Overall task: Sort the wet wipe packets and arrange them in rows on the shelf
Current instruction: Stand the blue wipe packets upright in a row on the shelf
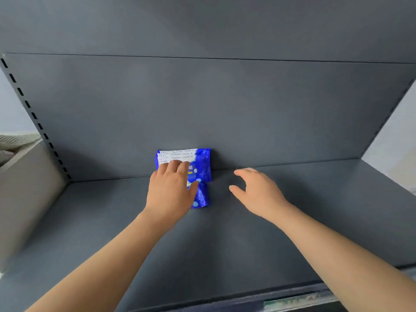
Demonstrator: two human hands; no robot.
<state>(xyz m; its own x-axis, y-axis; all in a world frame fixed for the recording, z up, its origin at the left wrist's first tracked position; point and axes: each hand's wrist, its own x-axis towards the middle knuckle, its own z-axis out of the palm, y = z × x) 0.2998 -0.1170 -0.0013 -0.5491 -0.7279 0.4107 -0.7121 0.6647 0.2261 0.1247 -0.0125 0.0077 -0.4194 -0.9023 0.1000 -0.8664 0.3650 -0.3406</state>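
Several blue wet wipe packets (200, 163) stand upright against the back wall of the dark grey shelf (247, 233), near its middle. One more blue packet (201, 194) lies flat in front of them. My left hand (172, 190) rests on the packets, fingers over the front upright one and palm over the flat one. My right hand (256, 191) hovers just right of the packets, fingers relaxed and spread, holding nothing.
The grey back panel (225, 109) rises behind the packets. A slotted upright (33, 115) runs down the left side. A beige cardboard box (24, 190) stands to the left of the shelf. The shelf's front lip (292, 298) carries a label strip.
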